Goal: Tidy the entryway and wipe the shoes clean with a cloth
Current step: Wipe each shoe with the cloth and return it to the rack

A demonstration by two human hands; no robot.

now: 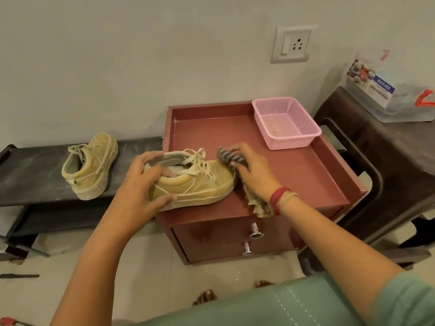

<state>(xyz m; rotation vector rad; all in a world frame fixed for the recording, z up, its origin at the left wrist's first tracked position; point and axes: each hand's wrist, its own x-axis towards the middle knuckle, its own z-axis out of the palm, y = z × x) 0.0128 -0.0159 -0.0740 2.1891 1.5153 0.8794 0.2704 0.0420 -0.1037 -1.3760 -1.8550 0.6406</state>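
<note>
Head view, single frame.

- Shoe (200, 184): tan lace-up sneaker, dusty and streaked, lying on its sole on the red-brown desk (294, 175), near the front left corner. Toe points right, heel overhangs the left edge slightly.
- Left hand (143, 182): grip closed on the shoe at the heel end. Fingers are over the collar and tongue, and the thumb is down against the near side of the sole.
- Right hand (254, 170): grip closed on the cloth (226, 156), fingers curled over it and holding it against the toe of the shoe. The cloth is grey and beige (ribbed or striped; blur hides which). Its loose end trails under the wrist to the front edge of the desk.
- Red and yellow bands (280, 200) on the right wrist.
- Second shoe (91, 168): same kind, equally dirty, standing on the black shelf (35, 170) left of the desk, well apart from the first, heel toward the camera.
- Pink basket (292, 141): mesh plastic, on the back right corner of the desk, near the right hand but not touching it.
- Desk front: two drawers, each with a metal knob (256, 230).
- Wall socket (293, 44) above the desk. Dark brown stool (388, 149) to the right, carrying a clear plastic box (400, 100).
</note>
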